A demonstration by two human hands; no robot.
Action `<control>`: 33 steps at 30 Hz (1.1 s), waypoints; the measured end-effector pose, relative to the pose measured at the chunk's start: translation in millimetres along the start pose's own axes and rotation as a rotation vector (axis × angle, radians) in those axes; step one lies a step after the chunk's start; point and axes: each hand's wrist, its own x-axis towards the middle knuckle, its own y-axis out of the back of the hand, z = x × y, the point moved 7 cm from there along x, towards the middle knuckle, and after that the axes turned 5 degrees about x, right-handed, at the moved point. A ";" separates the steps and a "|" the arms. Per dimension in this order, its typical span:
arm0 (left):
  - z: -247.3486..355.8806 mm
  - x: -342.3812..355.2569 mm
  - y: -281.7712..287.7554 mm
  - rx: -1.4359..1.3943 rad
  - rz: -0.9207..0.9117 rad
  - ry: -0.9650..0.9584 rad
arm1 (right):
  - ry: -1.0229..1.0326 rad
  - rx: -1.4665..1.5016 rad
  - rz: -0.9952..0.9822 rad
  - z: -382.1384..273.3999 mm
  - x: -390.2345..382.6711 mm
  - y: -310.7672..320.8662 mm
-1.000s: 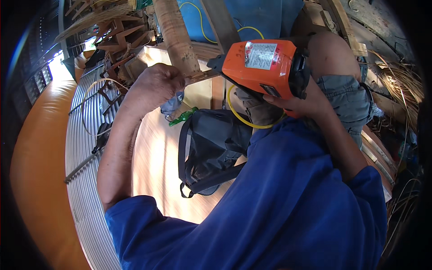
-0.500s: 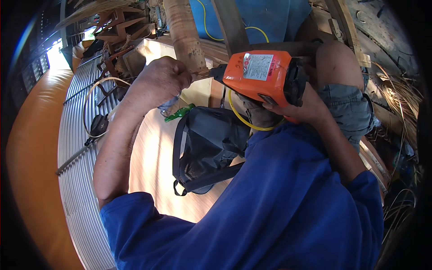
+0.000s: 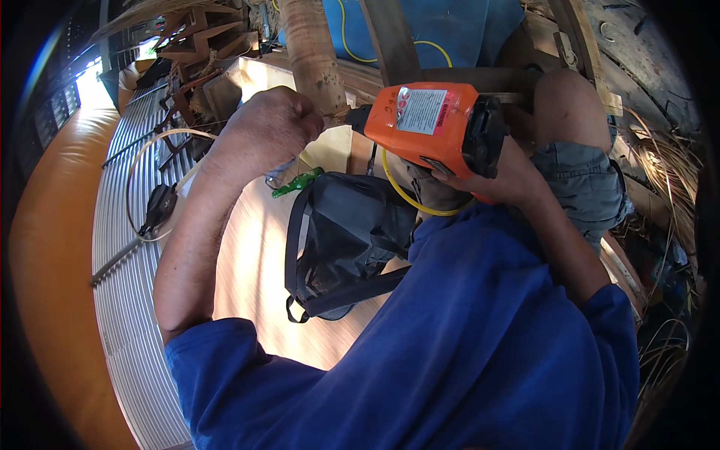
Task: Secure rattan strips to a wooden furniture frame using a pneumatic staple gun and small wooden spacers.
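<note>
My right hand (image 3: 510,176) is wrapped round the handle of an orange air nail gun (image 3: 394,124), with a white label on its body and a black rear end. A yellow hose (image 3: 394,187) curves beneath the tool. The dark nose points left, toward my left hand (image 3: 270,127). Those fingers are pinched together close to the nose, by a small reddish-brown piece; what sits between them is mostly hidden. Just beyond stands a brown wooden post (image 3: 307,64), its lower end near my left fingertips and the nose.
A black backpack (image 3: 345,240) lies on the pale wooden board (image 3: 247,277) below my arms, beside a green object (image 3: 300,182). Corrugated metal (image 3: 131,322) and an orange padded surface (image 3: 56,262) run along the left. Cut wood pieces (image 3: 199,41) pile at far left; dry strands (image 3: 664,165) lie right.
The view has shifted slightly. The nail gun and my left hand sit a little further left in the picture, and both hands keep the same grips.
</note>
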 end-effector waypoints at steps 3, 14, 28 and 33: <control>-1.4 2.0 1.9 -0.023 -0.020 -0.015 | 0.011 0.010 -0.024 0.0 2.2 -2.1; -10.5 3.6 1.4 -0.266 -0.230 0.099 | 0.020 -0.035 -0.104 6.8 5.5 -9.4; -4.3 8.1 3.9 -0.026 0.007 -0.076 | 0.389 -0.371 -0.056 -12.1 -0.7 -14.4; -1.9 1.9 2.6 0.114 0.025 -0.051 | 0.208 -0.205 -0.080 -1.2 5.3 -10.3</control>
